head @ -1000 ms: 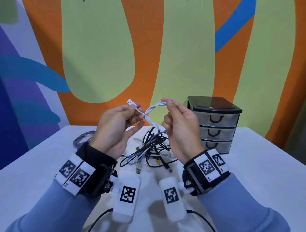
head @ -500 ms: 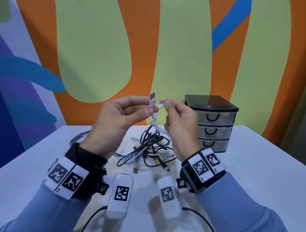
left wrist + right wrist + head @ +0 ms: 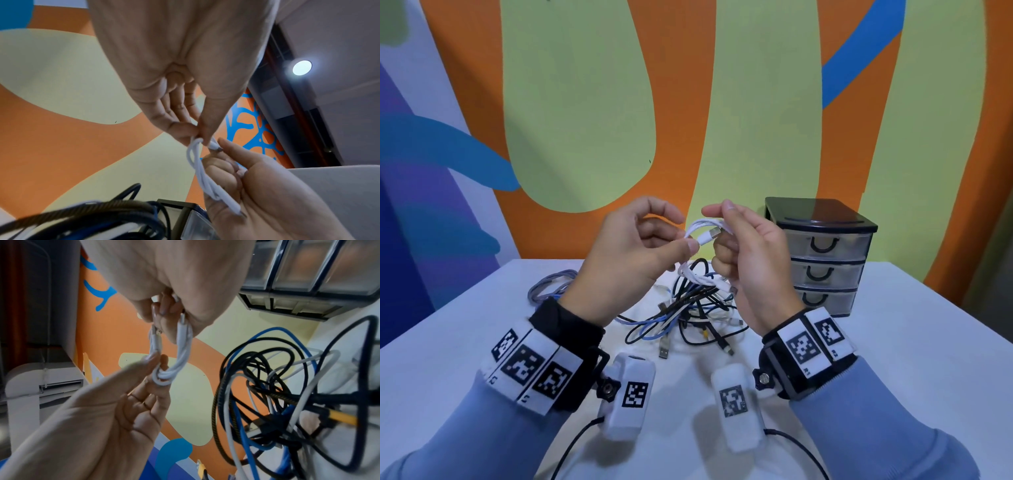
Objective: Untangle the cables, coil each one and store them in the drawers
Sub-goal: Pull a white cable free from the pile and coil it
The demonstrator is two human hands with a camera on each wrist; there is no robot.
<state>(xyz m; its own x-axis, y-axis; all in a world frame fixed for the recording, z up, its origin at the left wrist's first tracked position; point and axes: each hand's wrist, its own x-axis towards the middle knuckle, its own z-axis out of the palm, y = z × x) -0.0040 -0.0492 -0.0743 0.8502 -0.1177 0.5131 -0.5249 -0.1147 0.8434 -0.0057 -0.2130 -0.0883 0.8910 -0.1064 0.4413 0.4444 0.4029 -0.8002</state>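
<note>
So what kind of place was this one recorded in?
Probably an indoor recording or demo space: a white table against a painted mural wall, with a small drawer unit and a staged cable tangle.

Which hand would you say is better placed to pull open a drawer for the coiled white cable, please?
Probably the right hand: it is next to the closed drawer unit, while the left hand is farther away. Both hold the white cable, so the left would have to keep the coil.

White table (image 3: 914, 359): black three-drawer unit (image 3: 822, 255) at the back; tangled cable pile (image 3: 688, 315) left of it; grey coiled cable (image 3: 548, 286) farther left.
</note>
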